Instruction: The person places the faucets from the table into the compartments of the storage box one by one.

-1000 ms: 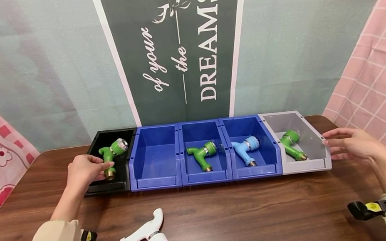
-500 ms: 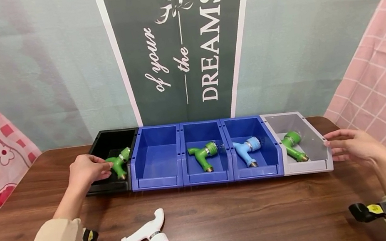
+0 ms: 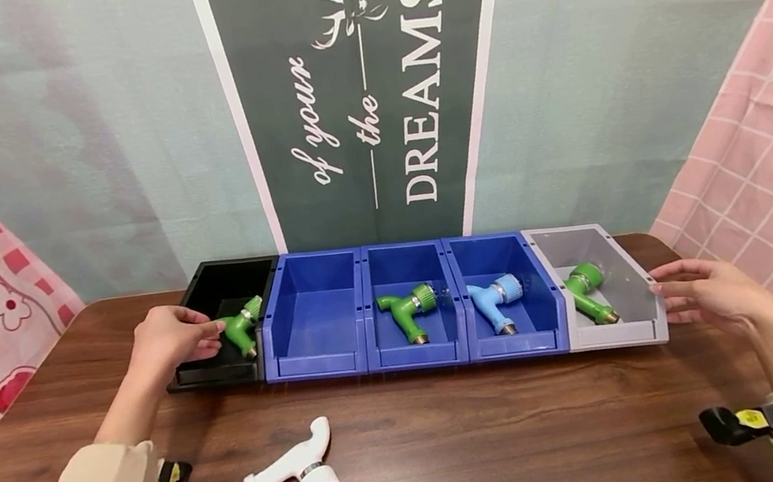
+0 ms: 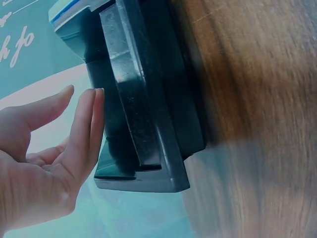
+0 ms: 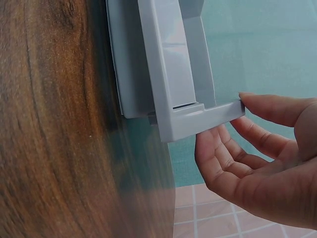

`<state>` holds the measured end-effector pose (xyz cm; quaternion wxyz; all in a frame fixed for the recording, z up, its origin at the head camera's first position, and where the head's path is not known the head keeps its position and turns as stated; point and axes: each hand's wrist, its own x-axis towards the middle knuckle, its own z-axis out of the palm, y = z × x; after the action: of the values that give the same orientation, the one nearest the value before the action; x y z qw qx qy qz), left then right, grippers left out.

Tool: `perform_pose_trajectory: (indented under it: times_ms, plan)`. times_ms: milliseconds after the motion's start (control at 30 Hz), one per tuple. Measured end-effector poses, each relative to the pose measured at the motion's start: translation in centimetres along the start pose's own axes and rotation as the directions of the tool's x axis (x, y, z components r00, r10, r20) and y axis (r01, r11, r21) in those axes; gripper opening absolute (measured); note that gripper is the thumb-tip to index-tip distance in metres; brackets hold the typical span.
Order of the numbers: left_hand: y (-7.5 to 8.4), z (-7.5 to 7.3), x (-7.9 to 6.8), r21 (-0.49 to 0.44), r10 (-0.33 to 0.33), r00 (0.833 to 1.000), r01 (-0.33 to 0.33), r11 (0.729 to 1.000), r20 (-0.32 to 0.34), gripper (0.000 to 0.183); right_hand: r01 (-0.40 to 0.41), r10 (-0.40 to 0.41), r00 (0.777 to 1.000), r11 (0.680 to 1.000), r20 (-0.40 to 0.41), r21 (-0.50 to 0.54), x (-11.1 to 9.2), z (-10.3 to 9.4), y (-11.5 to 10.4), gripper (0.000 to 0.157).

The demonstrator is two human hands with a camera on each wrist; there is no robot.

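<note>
A green tap (image 3: 241, 331) lies tilted in the black bin (image 3: 214, 375) at the left end of the row. Beside its spout is my left hand (image 3: 177, 335); in the left wrist view that hand (image 4: 54, 144) has thumb and fingers apart, with nothing between them. No tap shows in that view. At the far right, my right hand (image 3: 713, 292) holds the side wall of the grey bin (image 3: 617, 333). In the right wrist view its thumb is at the wall's top edge and its fingers lie on the outer side. Another green tap (image 3: 585, 294) is inside that bin.
Between the end bins stand a blue bin (image 3: 313, 328) without a tap, a blue bin with a green tap (image 3: 409, 313), and a blue bin with a light blue tap (image 3: 496, 301). A white tap (image 3: 289, 469) lies on the wooden table (image 3: 509, 441) in front.
The green tap held upright by my left hand has gone down into the black bin and been let go. My left hand has drawn back slightly. The right hand stays at the grey bin.
</note>
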<state>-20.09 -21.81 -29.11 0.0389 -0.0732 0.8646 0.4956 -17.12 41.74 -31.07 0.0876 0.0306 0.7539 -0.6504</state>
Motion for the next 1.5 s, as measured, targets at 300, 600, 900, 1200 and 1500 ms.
perform_pose_trajectory:
  times_ms: [300, 600, 900, 1200, 1500]
  plan:
    - [0.2, -0.1, -0.5, -0.031, 0.010, 0.999, -0.009, 0.999, 0.045, 0.033, 0.014, -0.015, 1.000, 1.000, 0.012, 0.001, 0.0, -0.1, 0.2, 0.027]
    - [0.1, 0.0, -0.8, -0.029, 0.022, 0.998, -0.020, 0.999, 0.061, 0.036, 0.028, -0.028, 0.999, 1.000, 0.022, 0.006, 0.0, -0.2, 0.3, 0.027]
    - [-0.2, 0.2, -1.4, 0.015, 0.017, 0.997, -0.018, 1.000, 0.076, 0.035, 0.029, -0.029, 0.999, 1.000, 0.021, 0.008, 0.0, -0.1, 0.3, 0.027]
    - [-0.2, 0.1, -1.8, 0.047, 0.029, 0.994, -0.034, 0.998, 0.108, 0.033, 0.024, -0.024, 1.000, 1.000, 0.018, 0.018, -0.1, -0.2, 0.2, 0.028]
    - [0.0, 0.7, -2.5, 0.038, 0.040, 0.989, -0.045, 0.998, 0.140, 0.029, -0.001, 0.001, 1.000, 1.000, 0.002, 0.006, -0.1, 0.0, 0.0, 0.028]
